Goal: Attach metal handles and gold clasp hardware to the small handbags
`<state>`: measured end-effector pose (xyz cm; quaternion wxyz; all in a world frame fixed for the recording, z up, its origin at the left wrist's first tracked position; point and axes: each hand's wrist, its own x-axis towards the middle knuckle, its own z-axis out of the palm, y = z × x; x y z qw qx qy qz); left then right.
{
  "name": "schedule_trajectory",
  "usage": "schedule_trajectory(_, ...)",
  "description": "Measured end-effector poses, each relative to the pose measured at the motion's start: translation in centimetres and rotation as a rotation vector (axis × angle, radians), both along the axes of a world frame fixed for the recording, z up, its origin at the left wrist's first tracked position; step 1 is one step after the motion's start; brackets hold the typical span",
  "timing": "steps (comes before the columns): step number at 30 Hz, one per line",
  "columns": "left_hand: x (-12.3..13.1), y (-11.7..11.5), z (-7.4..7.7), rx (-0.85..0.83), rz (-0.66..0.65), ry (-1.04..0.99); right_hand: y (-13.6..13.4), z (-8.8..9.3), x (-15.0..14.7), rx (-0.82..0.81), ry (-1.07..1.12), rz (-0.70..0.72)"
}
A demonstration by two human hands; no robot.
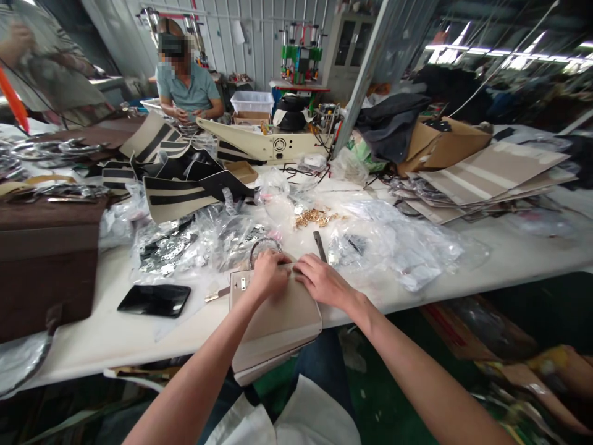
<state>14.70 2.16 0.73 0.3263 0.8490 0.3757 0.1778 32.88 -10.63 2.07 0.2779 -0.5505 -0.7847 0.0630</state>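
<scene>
A beige leather-like bag (273, 321) lies at the table's front edge, partly overhanging above my lap. A small metal plate (243, 283) shows near its upper left corner. My left hand (270, 276) is closed at the bag's far edge, fingers bent down. Close beside it, my right hand (323, 281) is also closed on that edge, its fingertips near the left ones. Anything small between the fingers is hidden. Just beyond my right hand lies a dark flat tool (319, 246). Left of the bag is a narrow strip with a metal end (217, 295).
A black phone (154, 300) lies on the left. Plastic bags of metal parts (169, 250) and a pile of small gold pieces (315, 217) are beyond my hands. Flat panels (495, 170) are stacked at right. A person (189, 93) sits across the table.
</scene>
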Motion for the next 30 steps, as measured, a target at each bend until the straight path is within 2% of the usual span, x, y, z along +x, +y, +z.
schedule_trajectory(7, -0.3, 0.3, -0.4, -0.041, 0.004, -0.019, -0.1, 0.8, -0.4, -0.020, -0.047, 0.018)
schedule_trajectory(20, 0.4, 0.3, -0.4, -0.056, 0.075, -0.010, 0.4, 0.5, 0.0, -0.006, 0.029, 0.047)
schedule_trajectory(30, 0.6, -0.2, 1.1, -0.074, 0.099, 0.078, 0.3, 0.3, -0.1, 0.004, 0.032, 0.058)
